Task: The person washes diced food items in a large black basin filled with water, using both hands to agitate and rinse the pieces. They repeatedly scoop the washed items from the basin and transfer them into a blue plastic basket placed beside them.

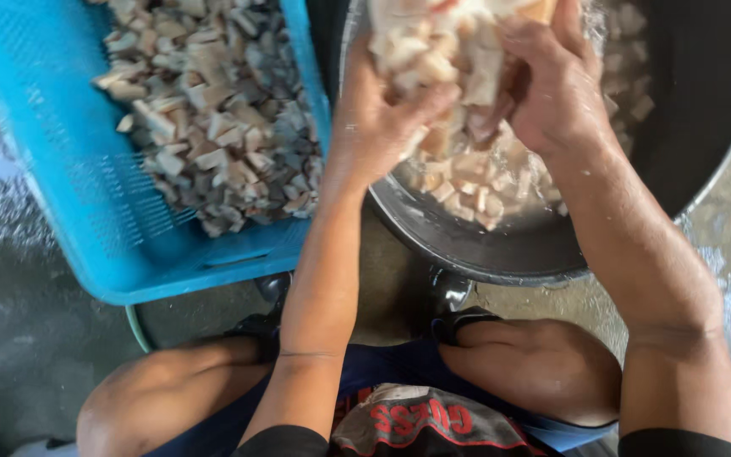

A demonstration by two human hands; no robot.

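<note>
Both hands are cupped together around one big heap of pale cut chunks, lifted above a dark round basin. The left hand presses against the near-left side of the heap, fingers curled up and into it, thumb across the front. The right hand closes on the opposite side, its fingers wrapped over the top of the pile, so the chunks are squeezed between the two palms. The top of the heap runs out of the picture, so its full height cannot be told.

Directly below the hands, the basin holds water with more of the same pale chunks floating and sunk in it; a few lie further off beyond the right hand, against the dark inner wall. The basin's grey rim passes just under the left wrist.

Out to the left of the left hand stands a blue plastic basket with slotted walls, tilted toward the basin and touching or nearly touching its rim. It is filled with a mound of drained chunks, some pale and some greyer.

Below both forearms are the person's bare knees and dark blue shorts, the person crouched over a wet concrete floor. A dark shoe shows just under the basin, between the forearms.
</note>
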